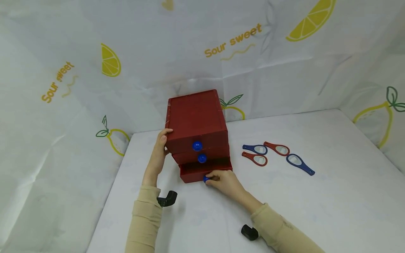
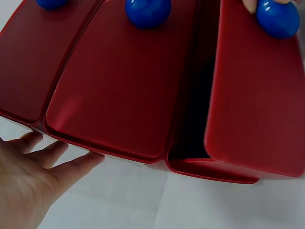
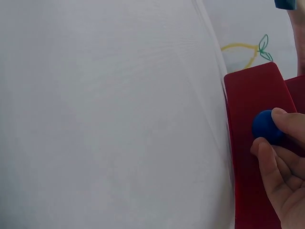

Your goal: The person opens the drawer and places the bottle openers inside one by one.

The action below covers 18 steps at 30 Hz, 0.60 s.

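A red three-drawer cabinet (image 1: pixel 196 112) stands on the white table, each drawer with a round blue knob. Its bottom drawer (image 1: pixel 193 175) is pulled partly out, and a dark gap shows behind the drawer front in the left wrist view. My right hand (image 1: pixel 228 182) pinches the bottom knob (image 3: pixel 266 127) between thumb and fingers. Against the cabinet's left side rests my left hand (image 1: pixel 158 153), its fingers (image 2: pixel 76 169) extended along the wall near the upper drawers. The top knob (image 1: pixel 197 146) and middle knob (image 1: pixel 202 158) are untouched.
Right of the cabinet lie several small magnifying glasses: a blue one (image 1: pixel 255 149), a red one (image 1: pixel 277 148), another red one (image 1: pixel 255 159) and another blue one (image 1: pixel 300 164). Behind the table hangs a white cloth (image 1: pixel 177 45) printed with lemons.
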Tool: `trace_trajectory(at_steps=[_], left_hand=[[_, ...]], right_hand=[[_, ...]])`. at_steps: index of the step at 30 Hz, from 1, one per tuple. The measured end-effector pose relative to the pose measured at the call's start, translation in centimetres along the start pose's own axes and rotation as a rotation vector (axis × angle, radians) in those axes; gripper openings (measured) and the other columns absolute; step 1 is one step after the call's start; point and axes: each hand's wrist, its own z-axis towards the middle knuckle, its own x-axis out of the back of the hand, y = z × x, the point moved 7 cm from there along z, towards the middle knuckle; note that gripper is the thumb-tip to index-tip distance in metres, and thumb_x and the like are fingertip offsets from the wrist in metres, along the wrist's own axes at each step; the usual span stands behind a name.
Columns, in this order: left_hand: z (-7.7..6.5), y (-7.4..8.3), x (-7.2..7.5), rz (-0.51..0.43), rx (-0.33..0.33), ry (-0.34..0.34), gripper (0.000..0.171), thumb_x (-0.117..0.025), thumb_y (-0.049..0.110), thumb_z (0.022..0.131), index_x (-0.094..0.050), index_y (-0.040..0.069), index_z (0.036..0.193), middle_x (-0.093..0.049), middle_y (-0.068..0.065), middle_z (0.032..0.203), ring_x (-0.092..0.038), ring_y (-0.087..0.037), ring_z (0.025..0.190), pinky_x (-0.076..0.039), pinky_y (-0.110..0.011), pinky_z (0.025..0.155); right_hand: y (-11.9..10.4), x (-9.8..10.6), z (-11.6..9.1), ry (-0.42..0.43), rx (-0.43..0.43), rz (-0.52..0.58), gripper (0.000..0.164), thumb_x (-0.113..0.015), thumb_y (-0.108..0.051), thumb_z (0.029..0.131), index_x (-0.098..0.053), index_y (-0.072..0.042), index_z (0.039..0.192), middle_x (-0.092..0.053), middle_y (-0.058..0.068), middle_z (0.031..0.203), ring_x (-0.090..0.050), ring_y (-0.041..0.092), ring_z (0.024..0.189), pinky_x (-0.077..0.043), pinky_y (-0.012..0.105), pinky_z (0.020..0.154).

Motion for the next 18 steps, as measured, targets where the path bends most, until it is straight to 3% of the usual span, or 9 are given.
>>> trace_trajectory(at_steps=[4, 12, 18], left_hand=[[0.0, 0.0, 0.0, 0.004, 0.003, 0.001, 0.042, -0.020, 0.032, 0.098, -0.028, 0.012, 0.134, -0.027, -0.013, 0.142, -0.035, -0.025, 0.123, -0.035, -0.043, 0.097], [0.0, 0.1, 0.0, 0.023, 0.009, -0.002, 0.043, -0.019, 0.033, 0.098, -0.028, 0.014, 0.135, -0.027, -0.013, 0.143, -0.034, -0.028, 0.124, -0.034, -0.047, 0.098], [-0.1, 0.1, 0.0, 0.020, 0.006, -0.003, 0.043, -0.020, 0.035, 0.098, -0.029, 0.015, 0.135, -0.027, -0.013, 0.143, -0.035, -0.028, 0.124, -0.033, -0.050, 0.099]], right_hand=[[-0.4, -0.1, -0.6, -0.012, 0.023, -0.008, 0.018, -0.071, -0.024, 0.081, -0.073, -0.015, 0.095, -0.072, -0.003, 0.086, -0.064, 0.003, 0.072, -0.048, 0.014, 0.064], [-2.0, -0.3, -2.1, -0.029, 0.132, -0.216, 0.016, -0.071, -0.022, 0.081, -0.071, -0.015, 0.095, -0.072, -0.003, 0.082, -0.063, 0.002, 0.068, -0.048, 0.014, 0.061], [-2.8, -0.3, -3.0, -0.078, 0.161, -0.254, 0.014, -0.071, -0.022, 0.081, -0.070, -0.015, 0.093, -0.073, -0.002, 0.082, -0.064, 0.004, 0.069, -0.050, 0.016, 0.063]])
